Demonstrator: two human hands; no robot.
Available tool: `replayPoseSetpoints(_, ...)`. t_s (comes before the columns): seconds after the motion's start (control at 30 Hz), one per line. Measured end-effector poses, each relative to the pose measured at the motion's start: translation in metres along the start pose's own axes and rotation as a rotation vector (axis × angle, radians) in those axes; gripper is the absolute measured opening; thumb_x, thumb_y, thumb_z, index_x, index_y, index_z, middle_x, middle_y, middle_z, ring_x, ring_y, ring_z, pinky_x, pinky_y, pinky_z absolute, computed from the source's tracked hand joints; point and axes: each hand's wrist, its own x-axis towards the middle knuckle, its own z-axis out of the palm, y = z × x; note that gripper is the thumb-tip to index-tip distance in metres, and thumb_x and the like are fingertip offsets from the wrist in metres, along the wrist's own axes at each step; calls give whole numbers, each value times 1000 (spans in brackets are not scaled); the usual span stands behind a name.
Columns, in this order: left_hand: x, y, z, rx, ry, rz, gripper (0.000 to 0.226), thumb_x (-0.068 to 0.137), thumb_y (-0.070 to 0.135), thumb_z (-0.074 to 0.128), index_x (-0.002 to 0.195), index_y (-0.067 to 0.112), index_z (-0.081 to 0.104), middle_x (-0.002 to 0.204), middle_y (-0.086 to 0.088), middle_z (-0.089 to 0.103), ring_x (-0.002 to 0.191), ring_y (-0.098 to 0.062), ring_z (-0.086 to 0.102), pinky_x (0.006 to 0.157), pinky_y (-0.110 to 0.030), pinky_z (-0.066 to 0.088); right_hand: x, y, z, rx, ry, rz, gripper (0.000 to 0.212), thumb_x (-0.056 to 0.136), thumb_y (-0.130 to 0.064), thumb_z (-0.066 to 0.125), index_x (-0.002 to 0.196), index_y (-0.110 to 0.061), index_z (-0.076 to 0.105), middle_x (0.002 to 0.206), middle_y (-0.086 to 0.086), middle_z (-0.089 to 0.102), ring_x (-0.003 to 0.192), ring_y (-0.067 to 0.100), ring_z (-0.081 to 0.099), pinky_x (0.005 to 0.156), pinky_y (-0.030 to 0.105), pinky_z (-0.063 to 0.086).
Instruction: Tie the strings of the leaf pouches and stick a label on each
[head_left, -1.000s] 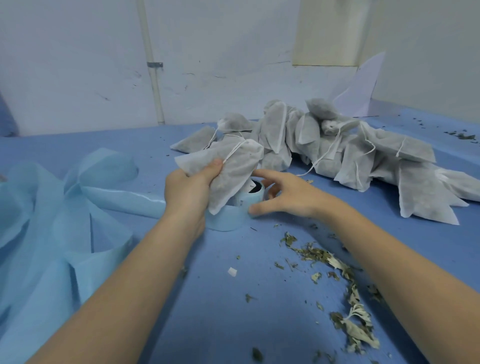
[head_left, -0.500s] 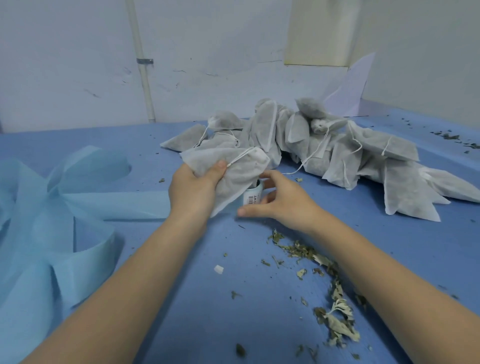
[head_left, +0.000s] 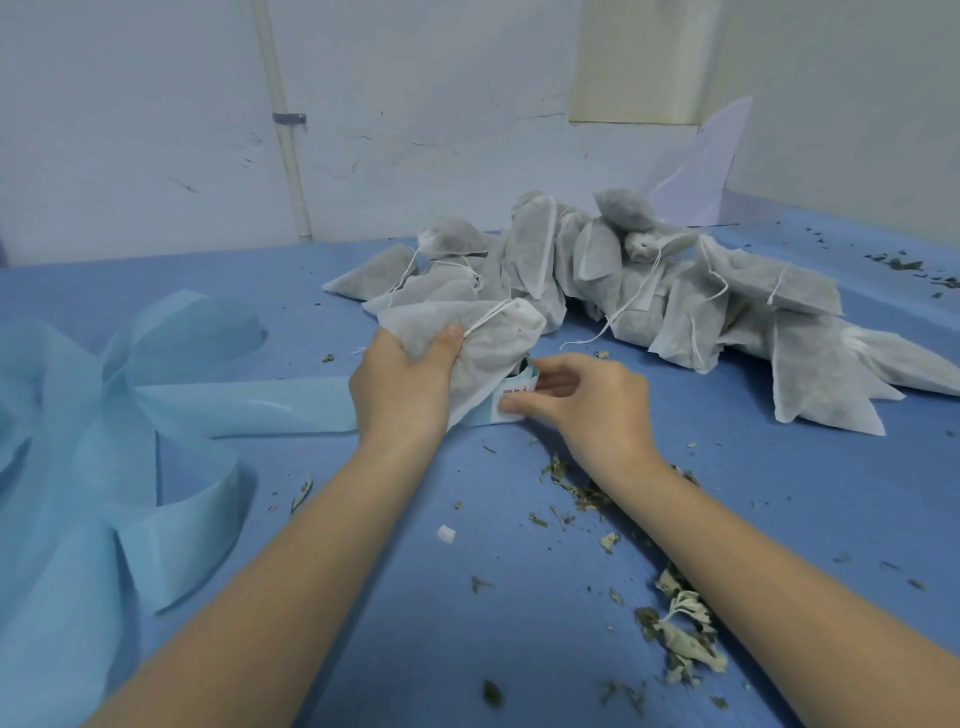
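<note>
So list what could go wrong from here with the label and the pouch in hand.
1. The left hand holds the pouch draped over the label roll, so the right hand peels half blind; the label may tear or crease.
2. Loose leaf bits could cling to the sticky side.

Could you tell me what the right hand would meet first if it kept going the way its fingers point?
The right hand points left; its fingertips already touch the white printed label on the pale blue roll, with the left-held white fabric pouch just beyond.

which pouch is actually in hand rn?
The pouch gripped by the left hand, nearest the camera; the rest lie in the pile behind, untouched.
</note>
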Motion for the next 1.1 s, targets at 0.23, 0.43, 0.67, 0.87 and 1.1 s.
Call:
replayPoseSetpoints(0.23, -1, -1, 1, -1, 12, -14, 26, 85, 36, 65, 98, 14, 59, 102, -1, 64, 100, -22, 60, 85, -31, 46, 1, -2, -1, -12, 46, 22, 25, 65, -23, 88, 67, -28, 64, 67, -17, 65, 63, -13, 60, 62, 1, 43)
replayPoseSetpoints(0.43, -2, -1, 2, 8, 21, 0, 30, 85, 36, 66, 102, 11, 61, 103, -3, 65, 100, -23, 60, 83, -30, 46, 0, -2, -2, -84, 16, 13, 24, 65, -32, 87, 63, -26, 64, 65, -12, 66, 64, -2, 61, 61, 4, 43)
replayPoseSetpoints(0.67, -3, 0, 1, 7, 23, 13, 33, 85, 37, 66, 104, 11, 61, 104, -1, 65, 101, -22, 59, 86, -31, 46, -8, -14, -9, -254, -197, -110, 29, 60, -33, 89, 57, -33, 61, 80, -4, 69, 81, 6, 65, 80, 28, 52)
replayPoseSetpoints(0.87, -2, 3, -4, 16, 24, 70, 32, 82, 36, 70, 101, 11, 62, 99, -3, 66, 97, -22, 61, 85, -33, 47, -5, -34, -31, -452, -338, -125, 28, 61, -49, 85, 71, -32, 66, 120, -12, 47, 105, 1, 48, 94, 26, 40)
replayPoseSetpoints(1.1, -5, 10, -8, 10, -144, 176, 29, 72, 33, 79, 79, 8, 67, 63, 8, 59, 59, -8, 51, 58, -23, 40, -10, -55, -47, -234, -215, -313, 17, 70, -37, 81, 70, -31, 65, 84, -15, 47, 72, -14, 42, 71, 4, 32)
